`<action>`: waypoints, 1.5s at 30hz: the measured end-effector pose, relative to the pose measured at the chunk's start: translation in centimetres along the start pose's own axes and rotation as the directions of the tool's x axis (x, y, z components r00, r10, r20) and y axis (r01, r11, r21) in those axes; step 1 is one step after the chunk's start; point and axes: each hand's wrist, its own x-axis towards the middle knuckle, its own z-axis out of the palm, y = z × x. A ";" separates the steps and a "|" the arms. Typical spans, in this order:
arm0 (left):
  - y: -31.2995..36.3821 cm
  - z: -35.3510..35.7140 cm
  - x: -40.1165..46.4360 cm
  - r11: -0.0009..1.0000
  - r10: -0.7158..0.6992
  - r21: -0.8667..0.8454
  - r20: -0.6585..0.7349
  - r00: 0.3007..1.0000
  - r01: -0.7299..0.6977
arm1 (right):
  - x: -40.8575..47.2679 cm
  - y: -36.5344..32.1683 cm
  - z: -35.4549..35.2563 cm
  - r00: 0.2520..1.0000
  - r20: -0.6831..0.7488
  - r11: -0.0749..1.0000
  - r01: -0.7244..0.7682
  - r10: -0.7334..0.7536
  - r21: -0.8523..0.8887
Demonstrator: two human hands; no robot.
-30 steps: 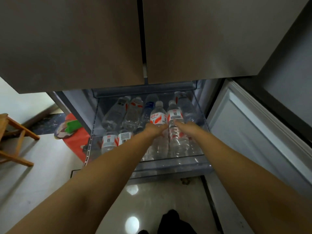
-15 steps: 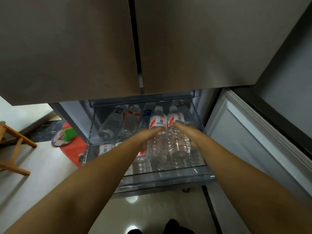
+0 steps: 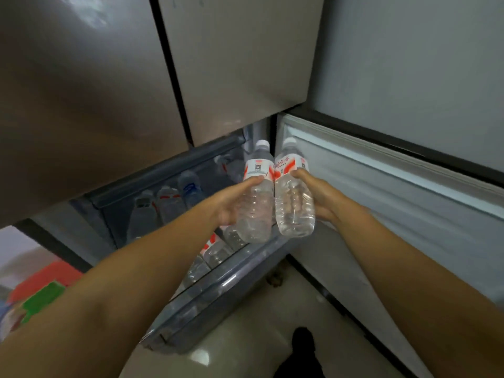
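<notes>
Left hand (image 3: 231, 203): I am gripping the left bottle (image 3: 256, 197), fingers curled round it, mid-frame.
Right hand (image 3: 321, 197): I am gripping the right bottle (image 3: 293, 197), touching its neighbour.

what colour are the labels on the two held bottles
White with red-orange patches, on both the left bottle and right bottle; head view.

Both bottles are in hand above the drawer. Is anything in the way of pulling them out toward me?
Nothing visible does. The left hand grips the left bottle and the right hand the right bottle, both clear above the drawer rim. The open door stands to the right, not across their path.
</notes>
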 end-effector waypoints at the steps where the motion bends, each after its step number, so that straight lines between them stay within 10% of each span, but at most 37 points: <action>1: -0.3 0.7 0.0 0.999 -0.008 0.032 0.056 0.998 0.007 | -1.4 0.5 -0.7 1.000 -0.026 0.999 0.006 -0.005 0.041; 7: -2.8 6.4 0.2 0.981 -0.109 0.190 0.395 0.912 0.035 | -8.5 4.1 -4.7 0.982 -0.151 0.951 0.152 -0.115 0.268; 11: -6.2 9.7 0.5 0.953 -0.096 0.298 0.476 0.874 -0.057 | -11.9 7.5 -8.5 0.942 -0.304 0.975 0.185 -0.141 0.122; 18: -13.9 16.7 1.8 0.744 -0.074 0.628 0.415 0.907 -0.226 | -17.9 16.8 -15.3 0.801 -0.591 0.993 0.047 -0.101 -0.107; 32: -32.9 37.1 -2.2 0.497 -0.290 0.845 0.377 0.880 -0.199 | -37.8 32.7 -31.6 0.560 -0.815 0.986 -0.012 0.147 0.169; 45: -47.0 56.5 -9.5 0.289 -0.474 0.836 0.548 0.689 -0.467 | -56.5 41.3 -37.6 0.128 -0.922 0.870 0.304 0.366 0.388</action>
